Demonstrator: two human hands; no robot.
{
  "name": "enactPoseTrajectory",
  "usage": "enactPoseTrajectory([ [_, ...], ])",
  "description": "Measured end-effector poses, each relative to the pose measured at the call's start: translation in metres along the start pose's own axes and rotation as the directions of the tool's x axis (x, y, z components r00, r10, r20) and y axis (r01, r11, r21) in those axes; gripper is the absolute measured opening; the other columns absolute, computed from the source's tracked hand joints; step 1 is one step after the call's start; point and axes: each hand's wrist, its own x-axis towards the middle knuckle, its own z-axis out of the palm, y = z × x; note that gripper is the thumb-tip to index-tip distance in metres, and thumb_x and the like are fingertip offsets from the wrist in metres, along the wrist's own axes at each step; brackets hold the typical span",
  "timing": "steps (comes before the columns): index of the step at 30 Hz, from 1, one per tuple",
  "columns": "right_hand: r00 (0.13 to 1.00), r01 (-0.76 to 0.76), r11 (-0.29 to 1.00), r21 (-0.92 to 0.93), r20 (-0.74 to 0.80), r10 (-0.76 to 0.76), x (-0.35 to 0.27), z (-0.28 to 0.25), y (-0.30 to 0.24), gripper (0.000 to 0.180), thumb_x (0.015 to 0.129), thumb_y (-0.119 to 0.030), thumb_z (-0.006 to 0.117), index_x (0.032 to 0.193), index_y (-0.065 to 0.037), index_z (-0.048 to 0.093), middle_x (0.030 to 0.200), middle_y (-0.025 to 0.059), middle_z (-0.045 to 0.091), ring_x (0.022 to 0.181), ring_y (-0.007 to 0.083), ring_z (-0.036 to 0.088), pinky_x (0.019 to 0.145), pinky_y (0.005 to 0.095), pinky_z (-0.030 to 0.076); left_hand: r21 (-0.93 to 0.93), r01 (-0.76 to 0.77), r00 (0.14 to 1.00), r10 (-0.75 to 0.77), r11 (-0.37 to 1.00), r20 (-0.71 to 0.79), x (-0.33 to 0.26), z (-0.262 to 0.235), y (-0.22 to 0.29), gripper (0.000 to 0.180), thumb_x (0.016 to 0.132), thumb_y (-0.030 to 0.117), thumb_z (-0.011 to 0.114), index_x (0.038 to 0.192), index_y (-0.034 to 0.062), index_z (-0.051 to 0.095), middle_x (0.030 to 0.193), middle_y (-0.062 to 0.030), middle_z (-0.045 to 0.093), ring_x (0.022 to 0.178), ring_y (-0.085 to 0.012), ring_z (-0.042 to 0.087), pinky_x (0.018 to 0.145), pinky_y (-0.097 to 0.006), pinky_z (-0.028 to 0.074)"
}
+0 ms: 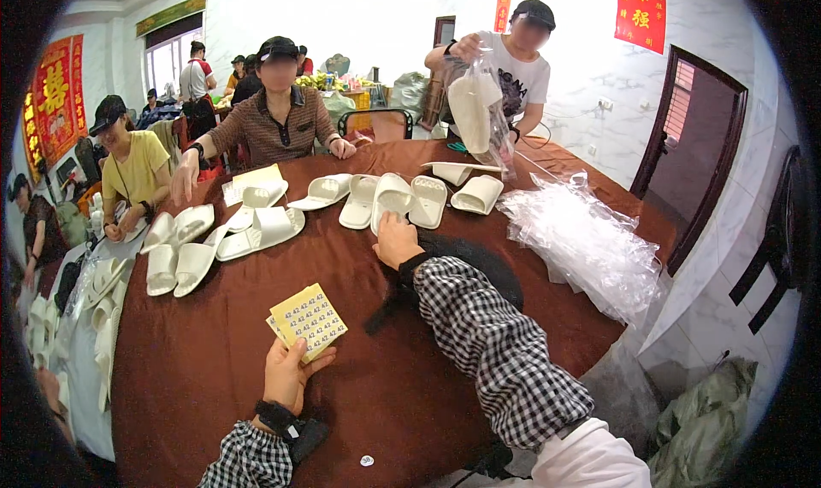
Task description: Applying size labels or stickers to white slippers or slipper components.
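Observation:
My left hand (291, 375) is closed on a couple of yellow sticker sheets (313, 321) with rows of small printed labels, held above the brown tablecloth. My right hand (398, 242) reaches across the table to a white slipper (392, 191) in the middle of the row. Its bent fingers rest on the slipper's near end, and the fingertips are partly hidden. Close beside that slipper lie another white slipper (357, 207) on the left and one more slipper (428, 204) on the right. Both my forearms wear black-and-white checked sleeves.
Several white slippers (175, 267) lie at the left of the brown table (214, 360). Clear plastic bags (581, 231) are heaped at the right. Across the table, one person (278, 112) reaches toward slippers; another holds a bagged slipper (473, 112). A black item (479, 266) lies under my right forearm.

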Motion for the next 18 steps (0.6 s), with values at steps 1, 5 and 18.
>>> enactPoseTrajectory([
  [1,0.985,-0.059,0.998,-0.002,0.162,0.059,0.009,0.001,0.000,0.049,0.083,-0.034,0.069,0.116,0.001,0.061,0.115,0.0141,0.057,0.099,0.0282,0.062,0.075,0.0378,0.054,-0.007,0.008,1.000,-0.008,1.000,0.001,-0.001,-0.001,0.000,0.028,0.101,0.011,0.042,0.126,-0.0009,0.044,0.119,-0.0190,0.062,0.098,-0.0297,0.068,0.085,-0.042,0.059],
  [5,0.935,-0.079,0.996,-0.027,0.346,0.084,0.023,0.011,0.010,0.037,0.087,-0.032,0.063,0.107,-0.001,0.068,0.115,0.0186,0.065,0.093,0.0293,0.068,0.073,0.0380,0.056,-0.001,0.004,1.000,-0.004,1.000,0.023,0.002,0.001,-0.002,0.028,0.101,0.011,0.042,0.126,-0.0009,0.044,0.119,-0.0191,0.062,0.097,-0.0299,0.068,0.085,-0.042,0.059],
  [18,0.977,-0.173,0.416,0.893,0.100,0.190,0.029,-0.050,0.051,0.039,0.099,-0.025,0.047,0.116,0.008,0.057,0.097,0.0159,0.068,0.075,0.0186,0.071,0.057,0.0268,0.058,0.014,-0.078,0.994,0.079,0.997,-0.071,0.010,-0.016,0.013,0.027,0.101,0.012,0.042,0.125,0.0002,0.045,0.117,-0.0170,0.064,0.096,-0.0272,0.068,0.080,-0.039,0.059],
])
